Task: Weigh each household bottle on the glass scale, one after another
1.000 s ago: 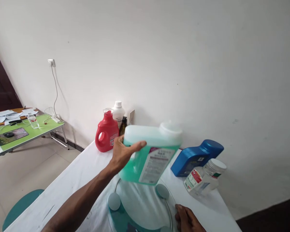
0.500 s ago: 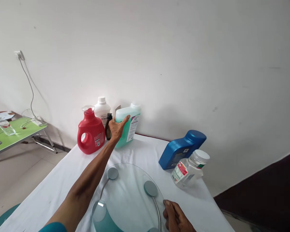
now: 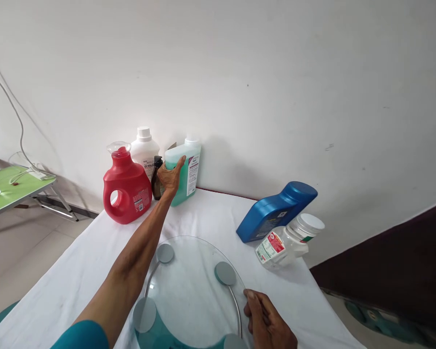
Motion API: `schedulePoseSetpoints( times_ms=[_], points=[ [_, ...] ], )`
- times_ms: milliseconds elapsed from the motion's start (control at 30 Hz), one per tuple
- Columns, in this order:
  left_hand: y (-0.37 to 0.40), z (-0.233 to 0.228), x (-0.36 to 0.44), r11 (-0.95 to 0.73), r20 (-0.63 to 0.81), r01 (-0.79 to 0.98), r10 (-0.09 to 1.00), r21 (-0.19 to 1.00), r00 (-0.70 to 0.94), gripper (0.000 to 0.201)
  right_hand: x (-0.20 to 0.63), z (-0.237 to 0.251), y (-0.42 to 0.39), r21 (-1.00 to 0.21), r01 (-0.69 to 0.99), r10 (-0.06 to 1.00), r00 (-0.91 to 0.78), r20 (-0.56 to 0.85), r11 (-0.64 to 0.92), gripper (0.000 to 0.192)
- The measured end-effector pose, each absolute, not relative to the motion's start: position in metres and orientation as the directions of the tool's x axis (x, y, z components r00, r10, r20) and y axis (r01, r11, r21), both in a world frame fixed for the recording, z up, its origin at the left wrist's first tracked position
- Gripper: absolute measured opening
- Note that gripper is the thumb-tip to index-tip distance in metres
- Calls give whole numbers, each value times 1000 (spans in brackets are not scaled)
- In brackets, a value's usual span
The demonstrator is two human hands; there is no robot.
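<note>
My left hand (image 3: 170,178) reaches far across the table, gripping the side of a translucent bottle of green liquid (image 3: 180,186); its thumb lies along the near face. Close in front of me, my right hand (image 3: 265,317) pinches the right rim of a round clear glass plate (image 3: 192,291). The plate carries several grey discs (image 3: 225,273) and curved metal rods (image 3: 235,305). Teal cloth shows through its near part. Beside my left hand stand a dark pump bottle (image 3: 156,177), a red handled jug (image 3: 127,189) and a white bottle (image 3: 144,150).
A blue bottle (image 3: 276,213) and a clear jar with a white lid (image 3: 288,242) stand at the right of the white-covered table (image 3: 218,213). Behind runs a pale wall (image 3: 240,121). A low green table (image 3: 18,189) with a cable is at the left.
The camera view has shifted slightly right and down. My left hand keeps its grip on the green bottle, and my right hand still holds the plate's rim.
</note>
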State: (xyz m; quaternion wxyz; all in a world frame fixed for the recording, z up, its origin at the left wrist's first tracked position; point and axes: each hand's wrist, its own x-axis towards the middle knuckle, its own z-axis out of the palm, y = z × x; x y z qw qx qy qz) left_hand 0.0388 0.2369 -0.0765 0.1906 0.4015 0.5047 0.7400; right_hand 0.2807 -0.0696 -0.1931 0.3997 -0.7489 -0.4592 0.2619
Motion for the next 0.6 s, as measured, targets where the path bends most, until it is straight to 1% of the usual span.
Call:
schedulePoseSetpoints(
  times_ms=[133,267,333,400,433,467,500,533,567,600],
  points=[
    [244,-73,47,-387,389,144,685,911,-616,41,279,-192,-70,-850,464,896,444,-20,-249,56],
    [237,-73,47,-342,409,230,683,911,-605,44,279,-193,-69,-863,449,896,445,-8,-231,59],
    [221,-71,50,-313,459,336,638,888,-619,54,280,-197,-68,-865,460,908,418,11,-201,60],
    [199,-67,62,-333,582,484,568,809,-582,71,280,-201,-66,-876,450,913,407,32,-170,60],
    [187,-66,71,-374,656,549,546,748,-522,76,280,-203,-66,-885,440,910,411,45,-155,60],
    [176,-65,84,-433,717,587,546,684,-432,78,279,-204,-65,-892,429,908,416,57,-141,60],
    [165,-64,99,-508,757,587,568,631,-322,75,279,-205,-65,-898,422,907,416,65,-129,60],
    [156,-65,116,-589,771,541,606,600,-196,69,278,-205,-65,-901,418,908,412,71,-119,60],
    [150,-68,133,-650,751,456,657,608,-66,62,277,-204,-66,-902,416,912,405,73,-112,59],
    [145,-71,150,-660,697,370,716,654,46,60,277,-203,-66,-903,415,915,397,75,-107,58]
  ],
)
